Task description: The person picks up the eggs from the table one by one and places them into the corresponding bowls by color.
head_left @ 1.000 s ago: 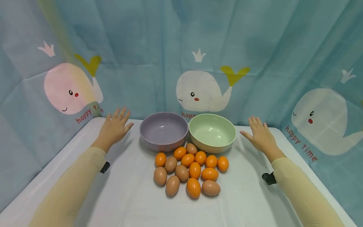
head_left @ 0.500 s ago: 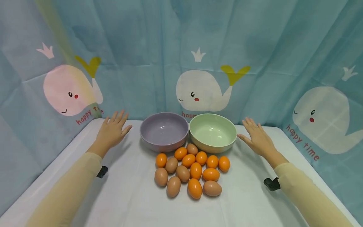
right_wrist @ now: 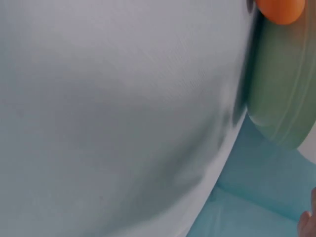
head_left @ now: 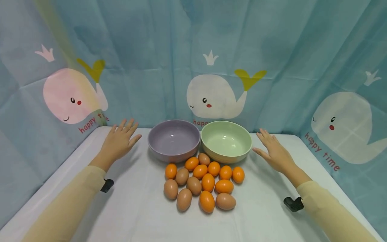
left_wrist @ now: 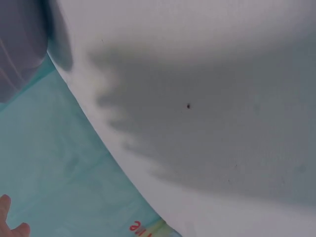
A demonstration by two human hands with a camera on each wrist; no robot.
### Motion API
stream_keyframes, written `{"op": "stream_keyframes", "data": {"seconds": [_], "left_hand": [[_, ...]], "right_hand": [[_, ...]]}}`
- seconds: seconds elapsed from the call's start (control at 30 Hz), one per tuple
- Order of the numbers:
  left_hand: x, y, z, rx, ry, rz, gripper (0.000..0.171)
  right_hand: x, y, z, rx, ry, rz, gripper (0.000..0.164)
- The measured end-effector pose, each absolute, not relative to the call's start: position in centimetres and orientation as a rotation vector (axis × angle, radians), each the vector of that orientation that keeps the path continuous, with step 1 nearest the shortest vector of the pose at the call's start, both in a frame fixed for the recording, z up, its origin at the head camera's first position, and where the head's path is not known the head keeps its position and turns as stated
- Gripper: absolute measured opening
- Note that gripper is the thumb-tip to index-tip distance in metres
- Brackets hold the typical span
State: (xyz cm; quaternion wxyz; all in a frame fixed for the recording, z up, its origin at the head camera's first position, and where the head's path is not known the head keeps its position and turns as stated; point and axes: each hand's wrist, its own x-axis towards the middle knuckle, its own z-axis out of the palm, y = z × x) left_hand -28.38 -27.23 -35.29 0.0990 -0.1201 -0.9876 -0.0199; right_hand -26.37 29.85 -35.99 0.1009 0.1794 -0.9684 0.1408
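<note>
In the head view, my left hand point(head_left: 118, 143) hovers left of a purple bowl point(head_left: 174, 156), fingers straight and spread, holding nothing. On the other side, my right hand point(head_left: 275, 153) hangs in the air beside a light green bowl point(head_left: 226, 158), with straight fingers and nothing held. The two bowls stand side by side and show no contents. In front of them lies a loose group of eggs, some bright orange, such as the orange egg point(head_left: 207, 201), others brown, such as the brown egg point(head_left: 184, 199). Only fingertips point(left_wrist: 6, 217) show in the left wrist view.
A white cloth point(head_left: 136, 208) covers the table. A blue curtain point(head_left: 145, 90) printed with whales surrounds its back and sides. Small black wrist devices, like the right device point(head_left: 294, 204), sit under both cuffs. The right wrist view shows the green bowl's side point(right_wrist: 281, 89).
Both hands have shifted slightly, the left a little down and left, the right slightly left and down. The bowls and eggs stay in place apart from slight camera movement.
</note>
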Motion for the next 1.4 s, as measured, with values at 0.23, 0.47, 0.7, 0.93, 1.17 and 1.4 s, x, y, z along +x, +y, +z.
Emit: {"op": "stream_keyframes", "data": {"seconds": [0.23,0.47,0.7,0.93,1.17,1.4], "left_hand": [[-27.6,-26.2,-35.3,-0.389,-2.919,-0.056,0.069],[-27.2,-25.6,-35.3,-0.414,-2.873,-0.118,0.069],[-26.8,-25.2,-36.0,-0.413,-2.855,-0.271,0.07],[-26.8,-24.7,-36.4,-0.381,-2.801,-0.509,0.07],[-26.3,-23.8,-37.0,-0.259,-2.821,-0.789,0.071],[-26.2,-23.1,-37.5,-0.126,-2.77,-1.068,0.077]], "right_hand": [[-25.3,29.4,-36.4,0.514,-2.888,0.476,0.078],[-24.3,28.7,-36.3,0.482,-2.865,0.599,0.077],[-22.8,27.5,-36.4,0.469,-2.847,0.743,0.072],[-21.8,26.7,-36.6,0.451,-2.77,0.906,0.068],[-21.1,26.8,-37.4,0.412,-2.623,1.239,0.058],[-20.5,26.0,-37.8,0.332,-2.593,1.42,0.06]]}}
